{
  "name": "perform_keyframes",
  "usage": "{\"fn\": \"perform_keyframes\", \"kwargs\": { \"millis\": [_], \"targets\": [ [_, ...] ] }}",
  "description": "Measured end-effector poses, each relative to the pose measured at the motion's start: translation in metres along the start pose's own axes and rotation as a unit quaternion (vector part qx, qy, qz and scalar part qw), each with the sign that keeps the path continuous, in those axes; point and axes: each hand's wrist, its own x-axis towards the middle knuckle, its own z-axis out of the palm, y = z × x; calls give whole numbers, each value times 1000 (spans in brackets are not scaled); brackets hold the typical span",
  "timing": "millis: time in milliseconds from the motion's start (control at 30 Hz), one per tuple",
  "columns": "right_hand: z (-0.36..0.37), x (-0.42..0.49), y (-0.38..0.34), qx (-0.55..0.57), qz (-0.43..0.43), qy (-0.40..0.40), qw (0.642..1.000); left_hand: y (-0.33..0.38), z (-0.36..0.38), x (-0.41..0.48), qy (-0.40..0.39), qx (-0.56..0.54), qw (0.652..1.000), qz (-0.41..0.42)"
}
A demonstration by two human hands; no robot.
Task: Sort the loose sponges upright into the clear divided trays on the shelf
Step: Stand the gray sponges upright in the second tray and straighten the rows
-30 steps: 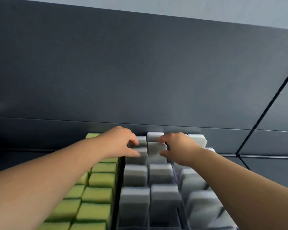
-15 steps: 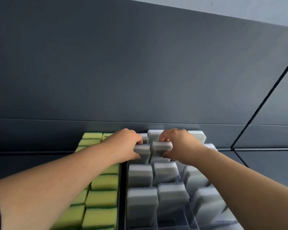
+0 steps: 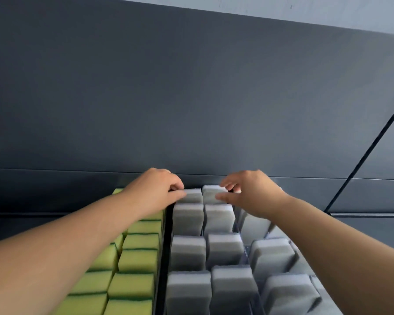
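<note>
Grey sponges stand upright in rows in a clear divided tray (image 3: pixel 241 253). At the far end of the tray my left hand (image 3: pixel 156 192) pinches the back grey sponge of the left column (image 3: pixel 192 196) between thumb and fingers. My right hand (image 3: pixel 250 192) pinches the back grey sponge of the middle column (image 3: pixel 210 194) the same way. The right column's far sponges are hidden behind my right hand. Yellow-green sponges (image 3: pixel 138 260) fill the tray on the left, partly under my left forearm.
A dark grey back panel (image 3: pixel 191 98) rises right behind the trays. A dark shelf rail (image 3: pixel 362 214) runs to the right, with a slanted black seam (image 3: pixel 364 155) above it. A black gap (image 3: pixel 163 258) separates the two trays.
Both hands have reached farther back, from the second-to-last row to the last grey sponges against the panel. The view has shifted slightly forward.
</note>
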Motion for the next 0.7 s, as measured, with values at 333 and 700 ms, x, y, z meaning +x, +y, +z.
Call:
{"fn": "perform_keyframes", "kwargs": {
  "millis": [333, 700],
  "targets": [
    [13, 33, 4, -102, -9, -41, 994, -8, 2, 19, -79, 19, 997, -12],
    [14, 33, 7, -120, -4, -45, 992, -5, 11, 28, -76, -42, 996, -24]
  ]
}}
